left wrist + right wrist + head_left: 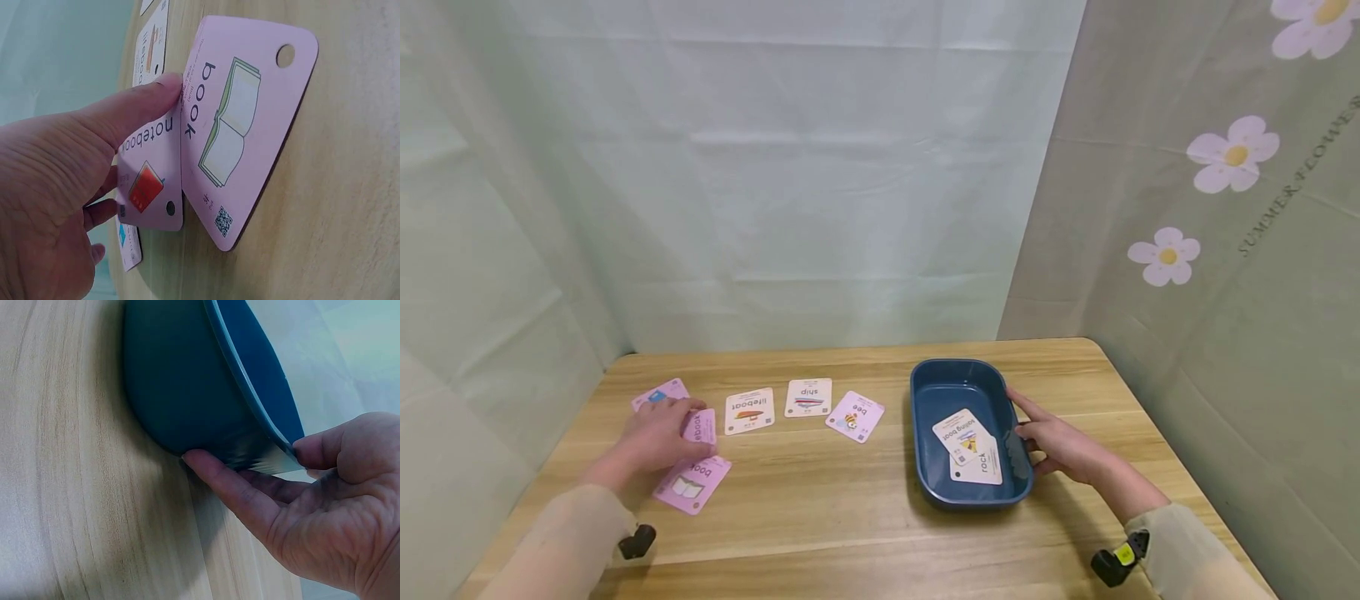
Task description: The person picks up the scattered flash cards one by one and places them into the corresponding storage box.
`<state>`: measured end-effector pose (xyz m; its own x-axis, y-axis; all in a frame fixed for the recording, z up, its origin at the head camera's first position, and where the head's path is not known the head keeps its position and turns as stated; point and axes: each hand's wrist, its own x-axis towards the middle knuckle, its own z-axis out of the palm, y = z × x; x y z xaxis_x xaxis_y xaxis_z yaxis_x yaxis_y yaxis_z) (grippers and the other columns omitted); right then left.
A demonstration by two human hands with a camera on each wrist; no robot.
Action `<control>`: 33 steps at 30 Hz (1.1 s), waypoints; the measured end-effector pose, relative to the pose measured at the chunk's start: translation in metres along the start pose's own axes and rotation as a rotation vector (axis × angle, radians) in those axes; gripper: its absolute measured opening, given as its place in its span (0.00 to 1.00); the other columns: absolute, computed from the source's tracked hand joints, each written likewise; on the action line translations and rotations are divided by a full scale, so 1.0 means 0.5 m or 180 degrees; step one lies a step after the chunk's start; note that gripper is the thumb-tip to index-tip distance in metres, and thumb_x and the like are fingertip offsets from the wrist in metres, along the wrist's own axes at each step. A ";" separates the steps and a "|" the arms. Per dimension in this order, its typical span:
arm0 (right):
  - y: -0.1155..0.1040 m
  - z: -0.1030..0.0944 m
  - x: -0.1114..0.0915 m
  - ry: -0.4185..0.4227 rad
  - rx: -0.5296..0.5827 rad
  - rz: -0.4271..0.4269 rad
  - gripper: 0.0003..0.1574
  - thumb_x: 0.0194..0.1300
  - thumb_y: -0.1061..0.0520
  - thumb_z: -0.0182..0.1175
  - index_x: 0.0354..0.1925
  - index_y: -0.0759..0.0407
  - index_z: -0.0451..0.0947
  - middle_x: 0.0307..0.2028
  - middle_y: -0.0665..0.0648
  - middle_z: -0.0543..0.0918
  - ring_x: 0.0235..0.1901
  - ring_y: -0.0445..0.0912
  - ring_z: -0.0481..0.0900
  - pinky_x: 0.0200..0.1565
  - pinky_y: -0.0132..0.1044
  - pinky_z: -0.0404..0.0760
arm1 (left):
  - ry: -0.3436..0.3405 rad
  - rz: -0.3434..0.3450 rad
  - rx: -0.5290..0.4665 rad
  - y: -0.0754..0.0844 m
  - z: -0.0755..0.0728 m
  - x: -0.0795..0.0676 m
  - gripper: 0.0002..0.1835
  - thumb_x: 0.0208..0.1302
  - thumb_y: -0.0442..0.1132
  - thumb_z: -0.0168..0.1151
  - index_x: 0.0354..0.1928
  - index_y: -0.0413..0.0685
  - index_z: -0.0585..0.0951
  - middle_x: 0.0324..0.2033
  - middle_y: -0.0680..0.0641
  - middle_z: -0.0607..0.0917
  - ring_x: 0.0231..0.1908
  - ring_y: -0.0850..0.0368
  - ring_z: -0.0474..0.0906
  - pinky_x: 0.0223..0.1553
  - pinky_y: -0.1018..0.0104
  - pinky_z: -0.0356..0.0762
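My left hand [658, 433] pinches the pink "notebook" card [149, 187] between thumb and fingers, at the table's left side. The pink "book" card [692, 486] lies right against it, nearer to me, by the thumb tip. Beyond the fingers, another pink card [676, 387] with a blue picture is partly covered by the hand. My right hand [1062, 446] grips the right rim of a dark blue plastic bin [973, 503], with the thumb at the rim and fingers along the outer wall. Inside it, a "sailing boat" card [955, 429] overlaps a "rock" card [988, 472].
Between the left hand and the bin lie a "lifeboat" card [749, 411], a "ship" card [808, 398] and a pink "bee" card [855, 417]. The wooden table [820, 533] is enclosed by pale curtains [850, 208] at the back and sides.
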<state>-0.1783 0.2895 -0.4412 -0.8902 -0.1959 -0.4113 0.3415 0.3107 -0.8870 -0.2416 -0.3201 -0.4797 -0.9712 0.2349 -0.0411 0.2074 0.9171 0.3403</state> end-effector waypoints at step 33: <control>-0.001 0.001 -0.002 -0.0053 -0.0013 -0.0040 0.47 0.75 0.63 0.43 0.83 0.41 0.38 0.70 0.76 0.62 0.54 0.61 0.78 0.43 0.56 0.86 | 0.0236 -0.0109 0.0023 -0.009 -0.078 -0.011 0.18 0.72 0.46 0.62 0.50 0.36 0.83 0.48 0.26 0.77 0.50 0.23 0.64 0.52 0.29 0.62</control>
<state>-0.1774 0.2892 -0.4402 -0.8892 -0.2153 -0.4036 0.3291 0.3118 -0.8913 -0.2419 -0.3383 -0.4442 -0.9837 0.1792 0.0174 0.1747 0.9266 0.3330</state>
